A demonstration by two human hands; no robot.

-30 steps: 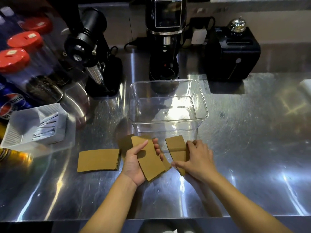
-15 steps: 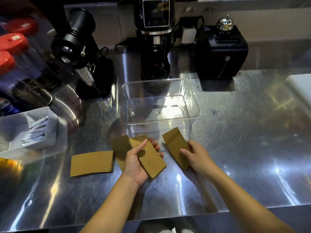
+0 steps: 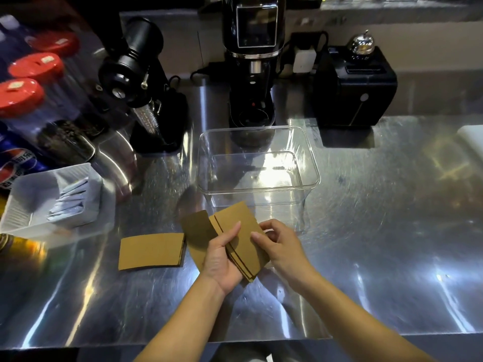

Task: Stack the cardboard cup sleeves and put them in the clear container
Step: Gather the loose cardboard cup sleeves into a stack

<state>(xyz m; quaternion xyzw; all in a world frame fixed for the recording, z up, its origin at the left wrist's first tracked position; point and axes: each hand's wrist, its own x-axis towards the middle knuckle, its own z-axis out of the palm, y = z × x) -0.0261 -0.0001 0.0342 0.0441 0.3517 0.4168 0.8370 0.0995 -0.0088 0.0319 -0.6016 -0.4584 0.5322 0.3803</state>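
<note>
A small stack of flat brown cardboard cup sleeves [image 3: 241, 231] is held above the steel counter by both hands. My left hand [image 3: 222, 259] grips it from the left with the thumb on top. My right hand [image 3: 278, 245] presses on its right edge. Another sleeve [image 3: 196, 229] lies on the counter just under and left of the stack. Further left lies one more sleeve [image 3: 151, 250], flat and apart from the hands. The clear container [image 3: 312, 176] stands behind the hands with nothing in it.
Two black coffee grinders [image 3: 146, 82] [image 3: 254, 61] and a black box with a bell [image 3: 352, 84] line the back. A white tray of sachets [image 3: 23, 205], red-lidded jars [image 3: 18, 96] and a Pepsi bottle [image 3: 15, 163] crowd the left side. The counter's front edge runs below my forearms.
My right hand lifted its sleeve off the counter and brought it left onto the sleeve in my left hand. The two now form one stack between both hands.
</note>
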